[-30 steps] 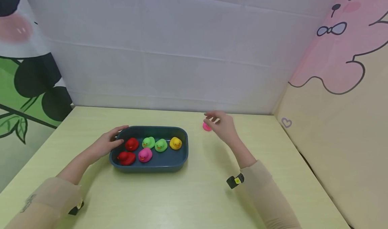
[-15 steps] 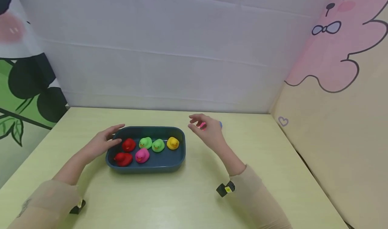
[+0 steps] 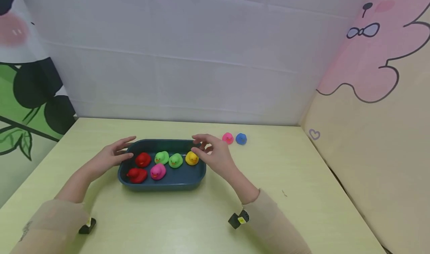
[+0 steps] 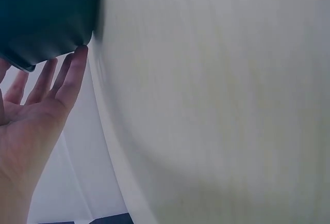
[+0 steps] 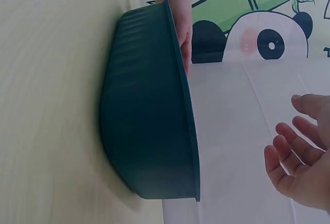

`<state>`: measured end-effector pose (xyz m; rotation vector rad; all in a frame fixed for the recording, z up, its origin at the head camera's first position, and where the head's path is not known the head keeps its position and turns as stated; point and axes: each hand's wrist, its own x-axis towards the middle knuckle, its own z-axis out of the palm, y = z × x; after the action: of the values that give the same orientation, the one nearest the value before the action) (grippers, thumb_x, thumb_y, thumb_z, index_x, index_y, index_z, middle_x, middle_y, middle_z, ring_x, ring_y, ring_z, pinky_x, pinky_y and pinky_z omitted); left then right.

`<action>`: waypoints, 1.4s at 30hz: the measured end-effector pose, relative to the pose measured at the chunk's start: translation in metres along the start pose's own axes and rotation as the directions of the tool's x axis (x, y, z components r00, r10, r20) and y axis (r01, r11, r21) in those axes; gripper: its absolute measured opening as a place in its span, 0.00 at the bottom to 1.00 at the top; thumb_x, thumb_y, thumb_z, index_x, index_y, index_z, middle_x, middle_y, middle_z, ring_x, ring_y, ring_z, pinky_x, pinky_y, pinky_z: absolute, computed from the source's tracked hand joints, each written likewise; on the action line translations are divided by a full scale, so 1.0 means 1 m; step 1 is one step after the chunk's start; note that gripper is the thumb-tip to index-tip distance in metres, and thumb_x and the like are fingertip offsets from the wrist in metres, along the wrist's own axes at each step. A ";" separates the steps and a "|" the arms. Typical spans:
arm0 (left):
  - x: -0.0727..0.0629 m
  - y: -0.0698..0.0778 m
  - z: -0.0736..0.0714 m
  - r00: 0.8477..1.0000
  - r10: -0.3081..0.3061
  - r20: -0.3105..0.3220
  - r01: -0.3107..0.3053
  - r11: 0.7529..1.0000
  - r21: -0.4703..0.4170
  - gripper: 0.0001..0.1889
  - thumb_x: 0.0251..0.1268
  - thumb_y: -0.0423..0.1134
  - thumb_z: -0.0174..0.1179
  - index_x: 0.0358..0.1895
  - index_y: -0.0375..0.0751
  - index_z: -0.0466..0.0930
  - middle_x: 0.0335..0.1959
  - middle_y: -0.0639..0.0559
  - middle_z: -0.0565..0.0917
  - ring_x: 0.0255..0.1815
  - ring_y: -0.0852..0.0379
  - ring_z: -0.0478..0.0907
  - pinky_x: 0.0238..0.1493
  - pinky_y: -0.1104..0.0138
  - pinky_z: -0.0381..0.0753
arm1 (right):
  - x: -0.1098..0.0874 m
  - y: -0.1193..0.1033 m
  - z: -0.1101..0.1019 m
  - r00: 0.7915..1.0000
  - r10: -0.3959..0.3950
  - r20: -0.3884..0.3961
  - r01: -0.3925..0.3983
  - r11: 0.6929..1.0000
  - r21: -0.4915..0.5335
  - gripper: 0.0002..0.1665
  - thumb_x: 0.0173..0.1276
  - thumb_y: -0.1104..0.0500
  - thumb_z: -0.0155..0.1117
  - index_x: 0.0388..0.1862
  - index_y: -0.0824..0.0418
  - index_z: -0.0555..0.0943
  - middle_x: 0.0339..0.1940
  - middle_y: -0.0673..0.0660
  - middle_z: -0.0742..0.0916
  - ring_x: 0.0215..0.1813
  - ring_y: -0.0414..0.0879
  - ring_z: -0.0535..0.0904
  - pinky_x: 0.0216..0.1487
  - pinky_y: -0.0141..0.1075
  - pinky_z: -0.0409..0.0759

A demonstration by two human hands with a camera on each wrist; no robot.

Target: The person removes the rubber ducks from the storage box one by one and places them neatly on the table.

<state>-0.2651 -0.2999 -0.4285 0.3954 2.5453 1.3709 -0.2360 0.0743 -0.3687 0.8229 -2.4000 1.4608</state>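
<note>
A dark teal plastic basin (image 3: 161,186) stands on the table. Inside it sit two red rubber ducks (image 3: 137,175), two green ducks (image 3: 175,160), a pink duck (image 3: 158,171) and a yellow duck (image 3: 192,158). At the basin's left end is my left hand (image 3: 106,160), its fingers fairly straight; in the left wrist view the fingertips touch the outer wall. My right hand (image 3: 216,155) is at the basin's right end beside the yellow duck. Its fingers (image 5: 289,152) bend loosely and hold nothing; the right wrist view shows them apart from the basin.
Behind and right of the basin, a bright pink duck (image 3: 227,138) and a blue duck (image 3: 241,139) stand on the table (image 3: 268,164). A white cloth wall (image 3: 188,78) rises along the table's back edge, with printed cloths at both sides.
My right hand has moved left from above the bright pink duck to the basin's right end, uncovering the pink and blue ducks. The left hand stays at the basin.
</note>
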 end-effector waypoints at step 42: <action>-0.004 0.003 -0.001 0.993 -0.038 0.115 0.047 0.996 -0.080 0.34 0.72 0.48 0.49 0.76 0.53 0.45 0.75 0.36 0.46 0.72 0.29 0.46 0.56 0.43 0.72 | 0.017 0.018 0.088 0.954 0.096 0.286 -0.094 0.995 -0.024 0.25 0.61 0.53 0.68 0.58 0.54 0.78 0.48 0.53 0.86 0.37 0.34 0.77 0.32 0.24 0.77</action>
<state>-0.2616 -0.3001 -0.4252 0.3900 2.3842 1.3918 -0.2509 -0.0017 -0.4170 0.9907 -2.6891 1.4492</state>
